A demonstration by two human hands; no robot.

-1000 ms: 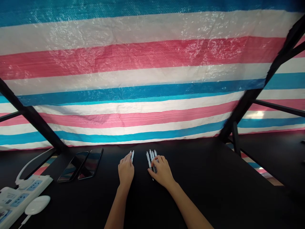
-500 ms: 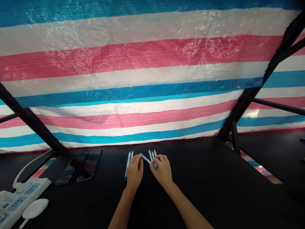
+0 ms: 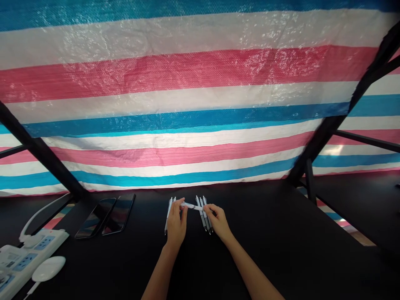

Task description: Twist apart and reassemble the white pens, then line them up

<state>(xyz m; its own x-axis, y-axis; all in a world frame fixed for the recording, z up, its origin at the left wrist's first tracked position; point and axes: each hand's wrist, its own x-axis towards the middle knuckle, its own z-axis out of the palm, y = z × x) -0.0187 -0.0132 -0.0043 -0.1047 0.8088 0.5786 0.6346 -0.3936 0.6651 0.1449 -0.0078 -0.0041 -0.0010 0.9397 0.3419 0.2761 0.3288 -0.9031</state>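
Note:
Between my two hands a white pen (image 3: 193, 206) lies almost level, held at both ends. My left hand (image 3: 176, 223) pinches its left end between thumb and fingers. The fingertips of my right hand (image 3: 218, 221) are closed on its right end. Behind and below it, three white and grey pens (image 3: 204, 221) rest side by side on the black table (image 3: 200, 266). Partly hidden by my left hand, more white pens (image 3: 168, 214) lie on the table to the left.
Two dark phones (image 3: 96, 218) lie at the left. A white power strip (image 3: 40, 246) and a round white charger (image 3: 49, 268) with a cable sit at the near left. Black frame bars (image 3: 308, 146) slant up on both sides, and a striped sheet (image 3: 187, 158) hangs behind.
The held pen has swung from a slant to nearly level. My right hand has shifted right and gripped its end, uncovering the three pens on the table.

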